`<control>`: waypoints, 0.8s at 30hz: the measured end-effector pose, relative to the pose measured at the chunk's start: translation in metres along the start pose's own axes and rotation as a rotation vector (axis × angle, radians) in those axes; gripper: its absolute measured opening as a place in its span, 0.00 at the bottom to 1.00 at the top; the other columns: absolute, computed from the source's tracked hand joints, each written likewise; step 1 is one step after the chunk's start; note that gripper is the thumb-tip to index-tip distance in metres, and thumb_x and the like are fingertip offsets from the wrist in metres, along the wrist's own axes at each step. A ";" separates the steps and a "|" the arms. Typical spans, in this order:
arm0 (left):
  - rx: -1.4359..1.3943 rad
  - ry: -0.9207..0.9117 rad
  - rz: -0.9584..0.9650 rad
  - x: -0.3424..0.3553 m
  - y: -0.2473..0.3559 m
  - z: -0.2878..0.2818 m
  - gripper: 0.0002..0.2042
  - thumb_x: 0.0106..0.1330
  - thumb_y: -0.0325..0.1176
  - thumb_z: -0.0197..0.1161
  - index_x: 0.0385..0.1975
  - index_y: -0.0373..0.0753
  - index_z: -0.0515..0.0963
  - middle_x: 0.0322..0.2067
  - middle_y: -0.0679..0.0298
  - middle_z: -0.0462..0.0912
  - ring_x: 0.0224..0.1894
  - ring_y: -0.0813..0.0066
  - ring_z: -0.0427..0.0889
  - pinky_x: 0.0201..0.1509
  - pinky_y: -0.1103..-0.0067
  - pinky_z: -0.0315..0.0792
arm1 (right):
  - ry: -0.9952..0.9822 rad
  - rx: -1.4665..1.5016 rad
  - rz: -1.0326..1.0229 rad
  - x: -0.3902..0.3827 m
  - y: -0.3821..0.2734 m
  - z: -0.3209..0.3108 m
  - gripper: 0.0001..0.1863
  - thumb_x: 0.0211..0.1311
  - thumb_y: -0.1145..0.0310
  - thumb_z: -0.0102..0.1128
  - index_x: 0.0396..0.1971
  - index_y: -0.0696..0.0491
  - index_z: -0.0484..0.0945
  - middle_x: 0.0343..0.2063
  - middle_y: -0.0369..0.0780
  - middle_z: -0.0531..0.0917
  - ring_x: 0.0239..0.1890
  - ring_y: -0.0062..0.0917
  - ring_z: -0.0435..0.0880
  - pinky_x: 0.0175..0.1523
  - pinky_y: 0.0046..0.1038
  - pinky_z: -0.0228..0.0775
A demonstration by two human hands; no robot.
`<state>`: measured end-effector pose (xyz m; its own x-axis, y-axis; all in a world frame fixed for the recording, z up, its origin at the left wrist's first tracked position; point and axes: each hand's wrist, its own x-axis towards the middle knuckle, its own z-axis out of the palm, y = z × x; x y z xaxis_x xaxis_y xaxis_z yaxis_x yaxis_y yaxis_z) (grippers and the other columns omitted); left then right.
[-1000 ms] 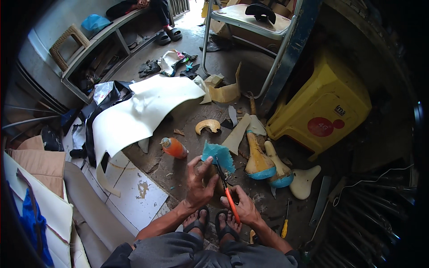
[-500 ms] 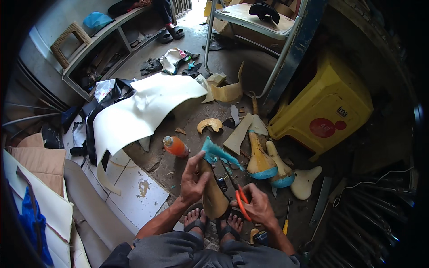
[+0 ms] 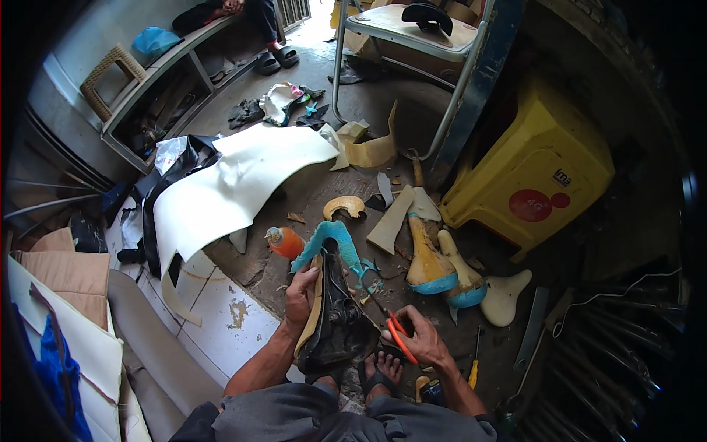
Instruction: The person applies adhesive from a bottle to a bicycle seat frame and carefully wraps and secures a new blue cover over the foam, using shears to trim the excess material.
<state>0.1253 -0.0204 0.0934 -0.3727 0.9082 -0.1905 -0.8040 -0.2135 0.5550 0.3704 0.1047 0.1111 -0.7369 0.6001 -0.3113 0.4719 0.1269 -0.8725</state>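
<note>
Low over my feet, my left hand (image 3: 300, 296) is wrapped round the side of a saddle-shaped seat (image 3: 337, 324). Its hollow black underside faces up, and a tan padded edge shows along the left. A strip of turquoise foam (image 3: 328, 234) arches round the narrow far end, its right end hanging down in ragged bits. In my right hand (image 3: 420, 340) are scissors (image 3: 398, 337) with orange handles. Their dark blades point up and left toward the hanging foam; whether they touch it I cannot tell.
A bottle of orange liquid (image 3: 286, 241) stands just beyond the seat. Two saddle-shaped pads with turquoise ends (image 3: 431, 258) (image 3: 466, 289) lie right, near a yellow plastic stool (image 3: 541, 166). A big white sheet (image 3: 236, 173) spreads left. A screwdriver (image 3: 474, 365) lies near my right forearm. Someone sits at the back.
My left hand has turned the seat over, from its tan padded face to its black underside, and shifted slightly left. The turquoise strip now arches wider. The scissors stay in my right hand.
</note>
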 end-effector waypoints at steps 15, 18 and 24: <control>-0.004 0.115 0.101 0.001 -0.020 0.005 0.25 0.71 0.31 0.46 0.69 0.41 0.60 0.61 0.57 0.73 0.52 0.62 0.83 0.52 0.60 0.82 | -0.146 0.176 0.070 0.011 -0.009 0.025 0.25 0.61 0.52 0.68 0.48 0.56 0.75 0.41 0.41 0.81 0.44 0.24 0.79 0.50 0.28 0.71; -0.029 0.063 0.057 0.000 -0.025 -0.019 0.25 0.71 0.30 0.47 0.69 0.38 0.60 0.61 0.56 0.73 0.55 0.66 0.80 0.57 0.67 0.78 | -0.121 0.254 0.044 0.014 0.013 0.026 0.22 0.66 0.55 0.63 0.50 0.56 0.74 0.42 0.39 0.81 0.46 0.22 0.78 0.53 0.26 0.70; -0.006 0.141 0.092 -0.004 -0.022 0.013 0.28 0.69 0.27 0.49 0.70 0.37 0.59 0.64 0.57 0.69 0.65 0.69 0.70 0.72 0.74 0.62 | -0.135 0.245 0.113 0.012 0.009 0.034 0.19 0.68 0.59 0.59 0.51 0.57 0.73 0.42 0.37 0.81 0.46 0.20 0.78 0.52 0.26 0.70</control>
<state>0.1505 -0.0144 0.0920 -0.5055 0.8254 -0.2513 -0.7664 -0.2957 0.5703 0.3491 0.0862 0.0871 -0.7517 0.4869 -0.4449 0.4360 -0.1393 -0.8891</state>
